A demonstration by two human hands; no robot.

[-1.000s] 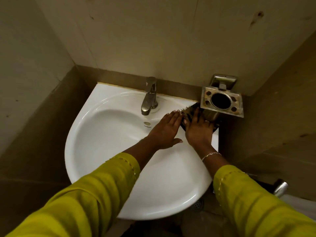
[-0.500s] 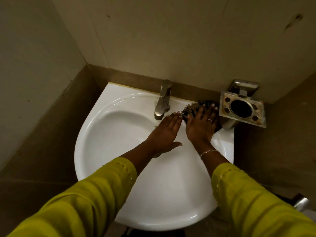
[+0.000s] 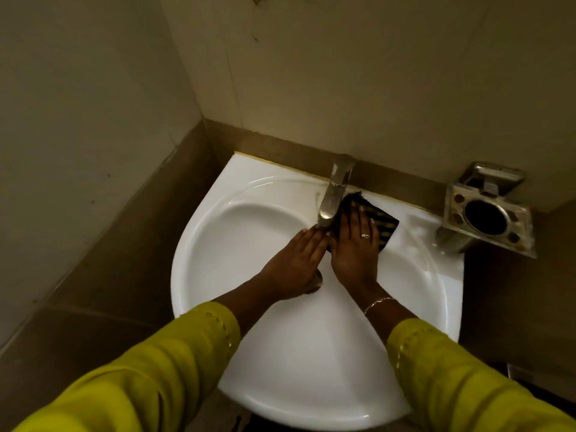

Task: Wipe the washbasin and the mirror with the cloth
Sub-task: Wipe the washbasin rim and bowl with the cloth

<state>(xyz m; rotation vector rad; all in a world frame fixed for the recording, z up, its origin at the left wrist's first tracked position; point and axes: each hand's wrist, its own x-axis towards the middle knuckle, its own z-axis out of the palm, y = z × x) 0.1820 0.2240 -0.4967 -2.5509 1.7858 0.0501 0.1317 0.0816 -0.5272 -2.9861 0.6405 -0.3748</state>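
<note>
Right hand [image 3: 355,247]: flat, fingers spread, pressing the cloth [image 3: 381,224] onto the washbasin [image 3: 417,269] rim beside the tap [image 3: 332,198]; no closed grip.
Left hand [image 3: 296,263]: open, empty, resting in the bowl.
Mirror: not in view.
Risk: the unpinched cloth may slide free or snag the tap; the holder [image 3: 486,213] stands near.
</note>
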